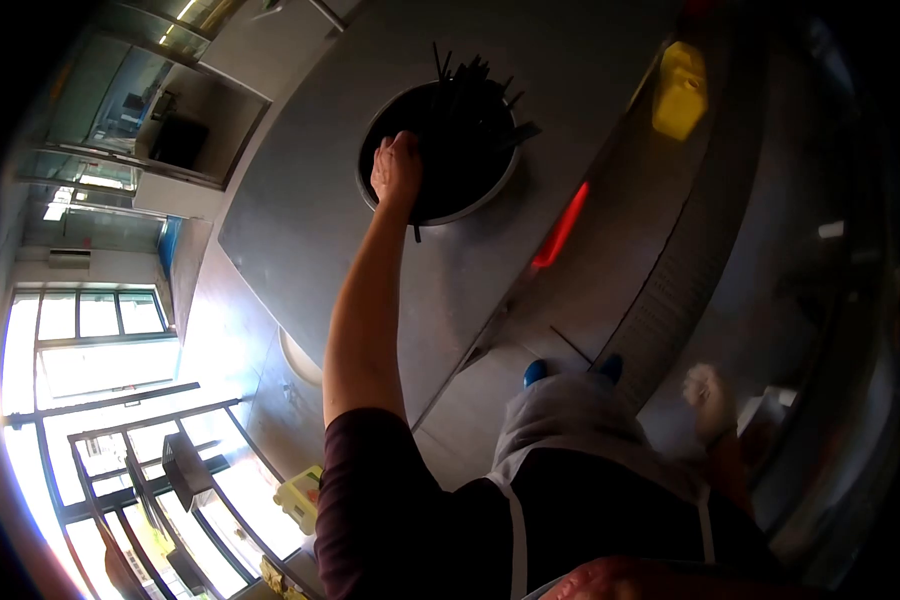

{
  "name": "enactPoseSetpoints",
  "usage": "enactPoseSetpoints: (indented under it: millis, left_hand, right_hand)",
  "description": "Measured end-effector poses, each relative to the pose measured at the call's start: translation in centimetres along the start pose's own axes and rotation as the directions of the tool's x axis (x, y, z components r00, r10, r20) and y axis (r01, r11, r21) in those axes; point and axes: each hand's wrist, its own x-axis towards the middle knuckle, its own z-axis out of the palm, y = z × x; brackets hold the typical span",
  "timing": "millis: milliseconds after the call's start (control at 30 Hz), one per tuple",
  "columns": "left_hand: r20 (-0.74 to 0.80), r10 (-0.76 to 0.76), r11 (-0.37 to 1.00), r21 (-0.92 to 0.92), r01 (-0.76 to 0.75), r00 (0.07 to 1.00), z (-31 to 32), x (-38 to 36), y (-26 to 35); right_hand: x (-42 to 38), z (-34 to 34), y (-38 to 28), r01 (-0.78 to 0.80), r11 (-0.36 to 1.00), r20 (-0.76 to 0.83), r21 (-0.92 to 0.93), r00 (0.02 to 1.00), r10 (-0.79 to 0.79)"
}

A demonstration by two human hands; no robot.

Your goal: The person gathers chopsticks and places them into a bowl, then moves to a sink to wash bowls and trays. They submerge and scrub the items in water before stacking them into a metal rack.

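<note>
A round metal bowl [490,205] with a dark interior stands on the grey metal table. Thin dark strips [470,85] stick up past its far rim, and one short dark end shows below the near rim. My left hand [396,168] is at the bowl's left rim with its fingers curled and pressed together; what lies inside them is hidden. Low on the right, away from the table, my right hand [708,395] hangs beside the pale apron [570,415]. It is blurred, and its fingers are not clear.
The metal table [300,190] has a long edge on the right. Beyond it are a yellow container [680,92] and a red strip [562,225]. Blue shoe tips [535,373] show on the floor. A yellow-green object [298,497] and a rack [120,460] are at the lower left.
</note>
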Motion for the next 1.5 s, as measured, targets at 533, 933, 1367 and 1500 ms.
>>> enactPoseSetpoints:
  millis: [533,933,1367,1500]
  left_hand:
    - [0.115,0.03,0.979,-0.204,-0.006,0.993,0.0,2.3,1.3]
    - [0.029,0.711,-0.459,-0.738,0.495,0.702,-8.3,-9.1,16.5]
    - [0.015,0.318,0.941,-0.128,-0.313,0.948,-7.2,-16.0,-3.0]
    - [0.273,0.542,0.815,0.058,-0.576,0.795,-10.1,-9.5,-2.4]
  right_hand:
    - [-7.7,3.0,2.9,0.038,0.985,-0.038,0.169,0.999,-0.032]
    - [-8.1,3.3,5.8,0.25,0.937,0.033,-0.245,0.968,-0.249]
    - [-7.8,-9.8,9.7,0.1,0.984,-0.115,0.149,0.99,-0.083]
    - [-9.2,-6.4,8.9,0.015,0.933,-0.135,0.358,0.99,0.036]
